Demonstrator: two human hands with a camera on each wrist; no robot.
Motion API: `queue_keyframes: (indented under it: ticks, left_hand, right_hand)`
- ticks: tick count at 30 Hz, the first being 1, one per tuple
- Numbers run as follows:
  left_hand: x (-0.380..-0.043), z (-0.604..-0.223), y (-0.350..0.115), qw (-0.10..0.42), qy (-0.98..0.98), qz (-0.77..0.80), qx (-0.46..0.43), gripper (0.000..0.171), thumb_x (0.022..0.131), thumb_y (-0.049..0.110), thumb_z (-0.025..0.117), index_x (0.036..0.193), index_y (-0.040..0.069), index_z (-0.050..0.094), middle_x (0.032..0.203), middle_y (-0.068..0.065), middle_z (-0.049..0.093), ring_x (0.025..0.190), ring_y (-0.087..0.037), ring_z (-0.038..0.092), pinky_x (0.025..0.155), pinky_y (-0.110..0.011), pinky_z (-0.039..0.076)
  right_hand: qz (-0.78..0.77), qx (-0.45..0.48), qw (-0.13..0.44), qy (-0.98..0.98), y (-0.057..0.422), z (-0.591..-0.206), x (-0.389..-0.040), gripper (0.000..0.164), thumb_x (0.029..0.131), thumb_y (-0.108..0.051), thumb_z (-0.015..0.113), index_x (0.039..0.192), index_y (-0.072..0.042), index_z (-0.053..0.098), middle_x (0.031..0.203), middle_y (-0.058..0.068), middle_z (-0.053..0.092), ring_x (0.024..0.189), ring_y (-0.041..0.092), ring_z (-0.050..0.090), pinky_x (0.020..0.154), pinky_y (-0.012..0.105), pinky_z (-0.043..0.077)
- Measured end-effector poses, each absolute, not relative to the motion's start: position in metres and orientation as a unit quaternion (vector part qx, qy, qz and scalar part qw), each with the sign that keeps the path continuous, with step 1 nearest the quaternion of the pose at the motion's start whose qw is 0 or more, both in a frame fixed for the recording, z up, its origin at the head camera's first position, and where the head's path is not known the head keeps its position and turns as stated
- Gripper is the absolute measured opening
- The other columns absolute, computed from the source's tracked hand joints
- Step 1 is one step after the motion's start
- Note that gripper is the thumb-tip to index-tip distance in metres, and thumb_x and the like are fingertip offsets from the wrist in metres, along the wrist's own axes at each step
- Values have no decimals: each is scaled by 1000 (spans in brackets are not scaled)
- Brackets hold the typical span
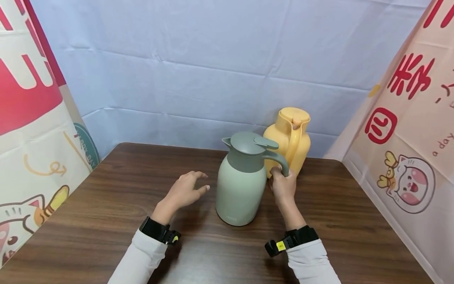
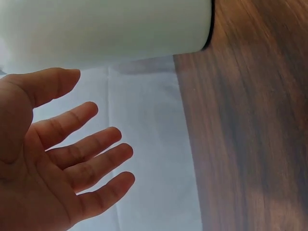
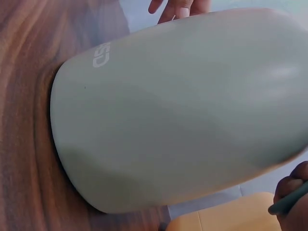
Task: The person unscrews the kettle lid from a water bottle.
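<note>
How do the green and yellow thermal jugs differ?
The green thermal jug has a darker lid; the yellow thermal jug has a matching yellow one.
The green jug stands nearer; the yellow jug is behind, to the right.
The green jug's handle points right; the yellow jug's faces the camera.
Both have lids and handles.

Head: green jug [image 1: 239,193] and right hand [image 1: 285,185] block part of yellow jug [image 1: 302,150]; logo [image 1: 231,218] too small to read. Sleeves [image 1: 140,256] cut by bottom edge. Left wrist: green jug cropped, lid [image 1: 244,142] and handle [image 1: 277,156] out of frame. Right wrist: its top cut off at right edge, right hand clipped too; left hand [image 1: 182,191] mostly hidden or cropped.
</note>
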State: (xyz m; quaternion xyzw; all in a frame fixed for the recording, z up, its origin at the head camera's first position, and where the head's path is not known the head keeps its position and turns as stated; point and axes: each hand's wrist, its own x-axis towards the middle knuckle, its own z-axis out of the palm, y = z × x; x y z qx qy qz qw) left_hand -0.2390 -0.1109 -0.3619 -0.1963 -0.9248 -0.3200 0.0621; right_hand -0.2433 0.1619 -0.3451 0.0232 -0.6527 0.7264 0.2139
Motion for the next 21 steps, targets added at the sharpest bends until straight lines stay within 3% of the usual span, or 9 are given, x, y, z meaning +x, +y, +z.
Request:
queue_keyframes:
  ticks: [21]
  left_hand:
    - [-239,-365,-106,53,-915,-351,-194,34,91,25,61,121,8,59,124,-10,54,117,-28,48,90,-46,42]
  right_hand:
    - [730,39,234,-641,163,-349,-224,42,86,5,44,51,-6,26,39,0,23,33,12,20,38,25,20]
